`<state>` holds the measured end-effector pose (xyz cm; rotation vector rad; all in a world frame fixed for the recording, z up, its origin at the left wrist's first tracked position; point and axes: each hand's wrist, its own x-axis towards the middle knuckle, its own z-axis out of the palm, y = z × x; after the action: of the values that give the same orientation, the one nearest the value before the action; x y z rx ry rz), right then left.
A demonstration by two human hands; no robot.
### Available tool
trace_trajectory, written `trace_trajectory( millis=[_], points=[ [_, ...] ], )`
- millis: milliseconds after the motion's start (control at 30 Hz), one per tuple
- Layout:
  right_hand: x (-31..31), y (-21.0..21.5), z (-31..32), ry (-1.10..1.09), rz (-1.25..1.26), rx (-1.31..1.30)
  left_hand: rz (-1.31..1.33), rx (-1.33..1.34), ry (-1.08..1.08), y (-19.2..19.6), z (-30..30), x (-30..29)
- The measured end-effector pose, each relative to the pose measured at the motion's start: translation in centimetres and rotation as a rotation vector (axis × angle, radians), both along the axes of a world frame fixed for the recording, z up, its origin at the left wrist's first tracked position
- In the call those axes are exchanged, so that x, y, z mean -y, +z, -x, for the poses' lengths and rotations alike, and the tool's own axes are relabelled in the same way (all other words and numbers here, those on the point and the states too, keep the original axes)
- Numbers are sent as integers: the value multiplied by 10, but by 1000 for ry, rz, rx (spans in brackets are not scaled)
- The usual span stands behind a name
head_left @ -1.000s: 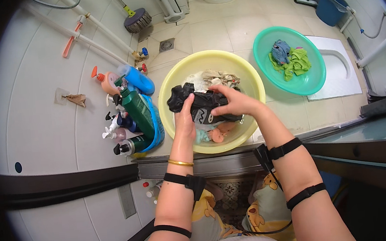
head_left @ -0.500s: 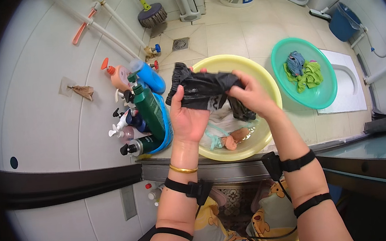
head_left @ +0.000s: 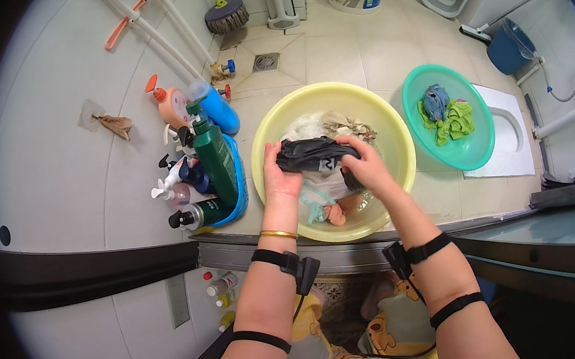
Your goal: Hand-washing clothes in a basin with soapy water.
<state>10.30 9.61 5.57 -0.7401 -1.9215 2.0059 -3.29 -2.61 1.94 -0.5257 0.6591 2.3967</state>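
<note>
Head view: one black garment [head_left: 309,155] is being held over one yellow basin [head_left: 397,142]. Left hand [head_left: 281,180] is supporting one end, finger closure indeterminable; right hand's [head_left: 367,167] fingers are pinching the other. One green basin [head_left: 462,156] is holding one blue cloth [head_left: 436,101], one green cloth [head_left: 457,121].

Bottles [head_left: 214,155] blocking left, floor [head_left: 331,54] passable ahead, basins [head_left: 462,90] perhaps touching
</note>
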Motion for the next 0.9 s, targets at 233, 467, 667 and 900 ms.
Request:
trace_trajectory(
  millis=[233,467,667,900],
  points=[
    [66,27,17,-147,-732,20,-440,-11,-532,-11,-52,-2],
    [82,3,26,-298,-616,38,-487,-116,-613,-53,-39,14],
    [1,-44,16,-431,-472,413,274,253,-502,-6,-84,-57],
    [32,-39,35,-393,-463,205,309,275,-412,-19,-55,-38]
  ],
)
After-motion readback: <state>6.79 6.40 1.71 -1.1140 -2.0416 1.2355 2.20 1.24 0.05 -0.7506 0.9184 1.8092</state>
